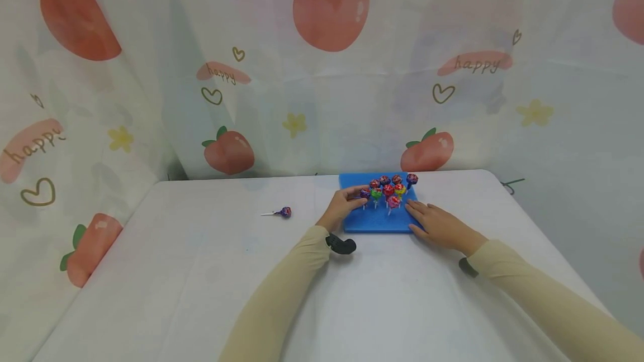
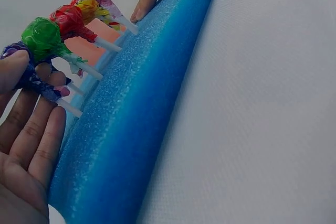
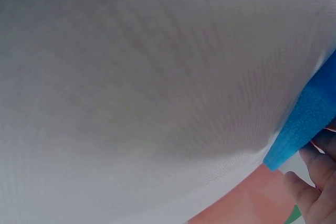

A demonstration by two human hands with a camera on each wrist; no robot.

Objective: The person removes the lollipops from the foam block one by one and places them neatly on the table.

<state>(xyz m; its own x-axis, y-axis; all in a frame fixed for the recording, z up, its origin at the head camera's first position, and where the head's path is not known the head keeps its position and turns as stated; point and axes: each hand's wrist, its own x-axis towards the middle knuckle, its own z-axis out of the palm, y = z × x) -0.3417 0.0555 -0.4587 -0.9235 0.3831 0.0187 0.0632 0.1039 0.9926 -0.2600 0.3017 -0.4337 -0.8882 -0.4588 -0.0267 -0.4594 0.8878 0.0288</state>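
A blue foam block lies on the table with several wrapped lollipops standing upright in it. At its left side my left hand holds a purple-wrapped lollipop between thumb and fingers, the stick's lower end at the foam. Beside that one stand a green lollipop, a red lollipop and a pink lollipop. My right hand rests along the block's right edge, fingers extended; the right wrist view shows its fingers by the block's corner.
To the left, a single purple lollipop lies on the white table, its stick pointing left. Behind the table hangs a curtain printed with fruit. Dark wrist straps show at both sleeves.
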